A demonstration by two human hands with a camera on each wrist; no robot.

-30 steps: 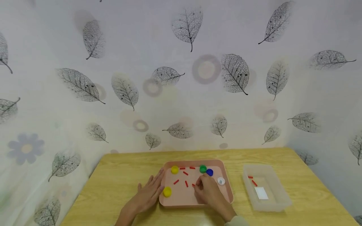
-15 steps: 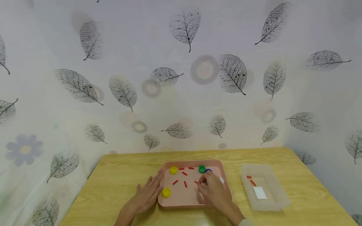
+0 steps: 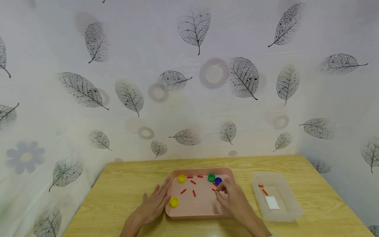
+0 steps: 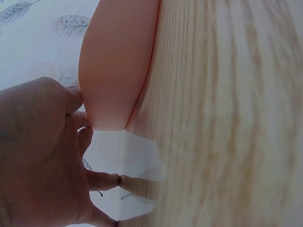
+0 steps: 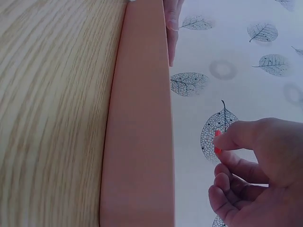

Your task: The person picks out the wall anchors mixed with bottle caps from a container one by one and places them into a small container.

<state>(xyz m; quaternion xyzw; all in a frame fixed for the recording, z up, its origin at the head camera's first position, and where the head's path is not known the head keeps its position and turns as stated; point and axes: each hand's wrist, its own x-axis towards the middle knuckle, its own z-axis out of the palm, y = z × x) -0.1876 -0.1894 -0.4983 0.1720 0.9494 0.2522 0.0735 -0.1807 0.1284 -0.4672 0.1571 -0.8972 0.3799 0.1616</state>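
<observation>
My right hand (image 3: 235,200) is over the right side of a pink tray (image 3: 195,215). Between thumb and forefinger it pinches a small red stick (image 5: 217,142), raised above the tray wall in the right wrist view. Just beyond those fingertips are a blue cap (image 3: 218,181) and a green cap (image 3: 211,177), with another short red stick (image 3: 215,185) near the blue one. My left hand (image 3: 154,204) rests against the tray's left side, fingers extended. Two yellow caps, one at the back (image 3: 182,178) and one in front (image 3: 174,201), lie along that side.
Several more red sticks (image 3: 194,193) are scattered over the tray's middle and back. To the right stands a translucent box (image 3: 284,217) holding two red sticks (image 3: 265,192) and a white card (image 3: 272,202). A leaf-patterned wall (image 3: 189,108) closes off the wooden table's (image 3: 118,184) far edge.
My right hand has moved right across the tray with the red stick. The blue cap shows again, while the white cap is now hidden behind that hand. My left hand stays put.
</observation>
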